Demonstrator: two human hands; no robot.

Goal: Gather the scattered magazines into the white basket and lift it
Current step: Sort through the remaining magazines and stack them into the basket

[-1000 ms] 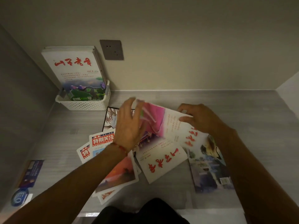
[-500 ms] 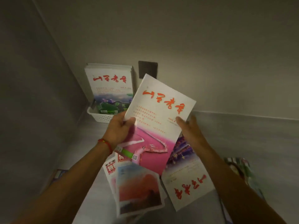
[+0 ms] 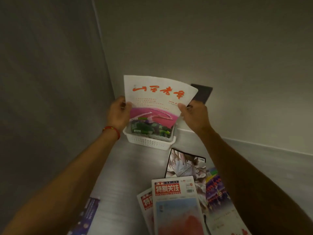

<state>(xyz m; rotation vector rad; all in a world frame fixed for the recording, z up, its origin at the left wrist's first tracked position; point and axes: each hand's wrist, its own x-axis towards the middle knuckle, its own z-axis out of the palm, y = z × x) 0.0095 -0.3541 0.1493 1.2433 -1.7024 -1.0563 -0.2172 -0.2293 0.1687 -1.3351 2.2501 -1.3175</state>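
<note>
A white-and-pink magazine (image 3: pixel 155 97) with red script stands upright over the white basket (image 3: pixel 149 142) in the back left corner, its lower edge inside the basket. My left hand (image 3: pixel 118 114) grips its left edge and my right hand (image 3: pixel 194 116) pinches its right edge. Another magazine (image 3: pixel 150 128) with a green and purple cover stands in the basket in front of it. Several magazines lie scattered on the grey surface nearer me: a red-titled one (image 3: pixel 176 206), a second like it (image 3: pixel 145 202) underneath, a pale illustrated one (image 3: pixel 184 165) and a purple one (image 3: pixel 216 189).
A dark wall socket plate (image 3: pixel 201 93) sits behind the held magazine. Walls close in on the left and at the back. A dark blue leaflet (image 3: pixel 88 216) lies at the near left by my left forearm.
Both hands took the white-and-pink magazine off the pile, raised it and carried it back-left to the basket, where its lower edge now sits inside. The view has turned toward the corner.
</note>
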